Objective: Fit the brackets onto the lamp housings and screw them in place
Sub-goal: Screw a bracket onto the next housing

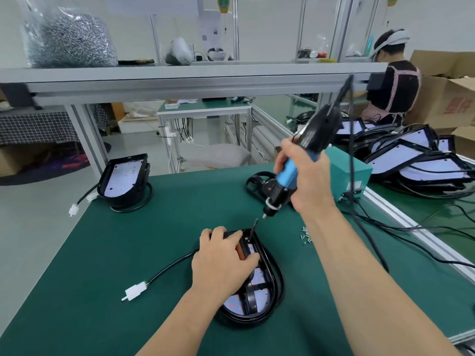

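A black lamp housing [273, 286] lies flat on the green mat [102, 253] in front of me, its white LED board facing up. A black bracket [250, 299] lies across the board. My left hand [223, 263] presses down on the housing's far end. My right hand [305, 176] grips a blue and black electric screwdriver [288, 176], tilted, with its bit [253, 228] reaching down to the housing's far edge. Loose screws [306, 236] lie on the mat to the right.
A second housing [123, 178] stands at the far left with a cable. A white connector [135, 291] lies left of my housing. A black part [257, 182] and teal box [352, 173] sit far right. Stacked housings [416, 160] and another person [393, 80] are beyond.
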Motion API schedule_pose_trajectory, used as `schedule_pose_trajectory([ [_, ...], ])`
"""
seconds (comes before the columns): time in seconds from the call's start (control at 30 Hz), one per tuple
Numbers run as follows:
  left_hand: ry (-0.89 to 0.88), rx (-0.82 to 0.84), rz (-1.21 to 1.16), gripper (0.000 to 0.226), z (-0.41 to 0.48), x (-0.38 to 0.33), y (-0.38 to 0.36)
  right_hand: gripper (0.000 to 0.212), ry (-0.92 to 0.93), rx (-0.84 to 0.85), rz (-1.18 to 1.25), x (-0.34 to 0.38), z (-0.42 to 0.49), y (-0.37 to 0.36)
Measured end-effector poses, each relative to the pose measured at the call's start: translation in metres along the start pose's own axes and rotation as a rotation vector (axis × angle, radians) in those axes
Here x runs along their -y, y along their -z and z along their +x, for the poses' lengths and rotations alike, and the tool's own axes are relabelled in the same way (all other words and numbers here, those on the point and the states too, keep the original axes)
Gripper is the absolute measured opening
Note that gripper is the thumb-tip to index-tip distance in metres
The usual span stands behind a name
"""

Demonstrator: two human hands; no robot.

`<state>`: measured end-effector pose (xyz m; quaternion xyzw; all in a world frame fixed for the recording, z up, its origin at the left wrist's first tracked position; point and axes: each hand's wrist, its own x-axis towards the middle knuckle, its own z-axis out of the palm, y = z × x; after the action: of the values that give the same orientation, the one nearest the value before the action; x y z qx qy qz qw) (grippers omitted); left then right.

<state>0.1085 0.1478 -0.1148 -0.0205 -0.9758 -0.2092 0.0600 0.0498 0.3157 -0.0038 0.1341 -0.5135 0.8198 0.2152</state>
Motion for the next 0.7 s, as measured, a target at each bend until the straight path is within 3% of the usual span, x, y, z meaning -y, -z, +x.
schedule_pose_trajectory([
  [0.17,-0.002,0.004,0.015,0.066,0.000,0.002,-0.001,0.020,-0.096,-0.363,0.289,0.013,-0.001,0.060],
  [0.33,-0.009,-0.006,0.098,0.066,-0.001,0.000,0.000,0.028,-0.174,-0.660,0.358,-0.005,-0.026,0.125],
  [0.5,-0.013,0.004,0.108,0.067,-0.002,-0.001,0.001,0.030,-0.218,-0.781,0.465,-0.025,-0.045,0.158],
  [0.7,-0.065,0.021,0.151,0.063,0.007,-0.003,0.007,0.031,-0.234,-0.783,0.542,-0.032,-0.046,0.159],
])
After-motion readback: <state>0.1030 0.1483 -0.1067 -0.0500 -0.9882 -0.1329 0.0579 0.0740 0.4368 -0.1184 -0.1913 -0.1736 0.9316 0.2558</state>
